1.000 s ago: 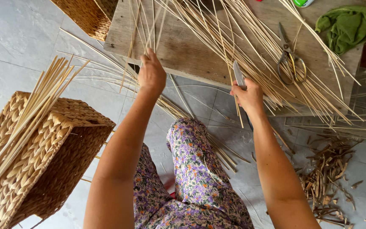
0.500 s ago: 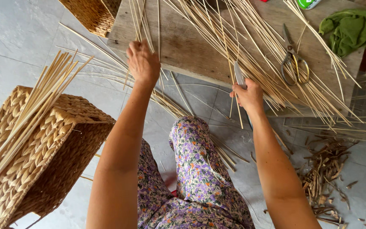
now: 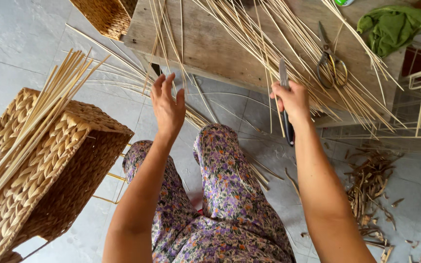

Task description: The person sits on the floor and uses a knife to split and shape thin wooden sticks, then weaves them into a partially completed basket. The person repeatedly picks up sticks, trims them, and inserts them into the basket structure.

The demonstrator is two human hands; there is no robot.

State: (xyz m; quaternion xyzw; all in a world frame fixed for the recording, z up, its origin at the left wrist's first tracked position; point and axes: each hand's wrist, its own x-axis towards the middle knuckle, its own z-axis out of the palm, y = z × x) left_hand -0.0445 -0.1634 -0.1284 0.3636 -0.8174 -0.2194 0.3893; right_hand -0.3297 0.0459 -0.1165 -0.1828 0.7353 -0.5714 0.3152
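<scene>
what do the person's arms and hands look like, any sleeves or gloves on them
Both arms are bare from the hands to the bottom edge of the picture: no sleeves, gloves, watch or bracelets show. The left hand and right hand are bare too, with no rings visible on the fingers. The only clothing in view is purple floral-print trousers.

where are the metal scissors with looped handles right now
In the head view, the metal scissors lie on the wooden board, upper right, among the thin cane strips, left of the green cloth.
</scene>
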